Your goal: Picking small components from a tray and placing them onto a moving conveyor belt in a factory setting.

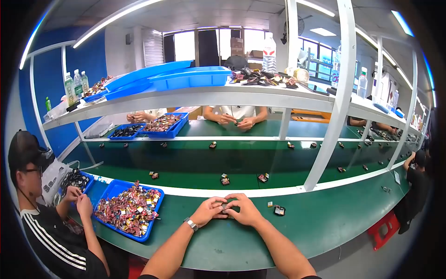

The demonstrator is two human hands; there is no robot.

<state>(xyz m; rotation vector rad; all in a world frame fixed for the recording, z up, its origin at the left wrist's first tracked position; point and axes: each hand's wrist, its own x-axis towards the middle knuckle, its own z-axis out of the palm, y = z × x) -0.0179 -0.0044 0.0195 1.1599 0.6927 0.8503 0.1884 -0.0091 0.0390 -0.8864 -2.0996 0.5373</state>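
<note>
My left hand [207, 212], with a metal watch on its wrist, and my right hand [245, 210] meet over the green worktop [223, 246]. Fingertips of both hands are pinched on a small greyish part [225, 208]; the fingers cover most of it, so its kind cannot be made out. To the right of my right hand lie a small black part [279, 210] and a tiny pale, yellowish piece [270, 204]. Left of my left arm, a blue tray [155, 218] is heaped with small red, black and yellow-white electronic parts [127, 209].
Beyond a white rail, a dark green conveyor belt [241, 160] carries spaced small parts. White posts [332, 111] support a shelf [223, 96] with blue trays and bottles. A co-worker [42, 223] sits at the left; another person's hands [237, 122] work across the belt. A red stool [384, 229] stands right.
</note>
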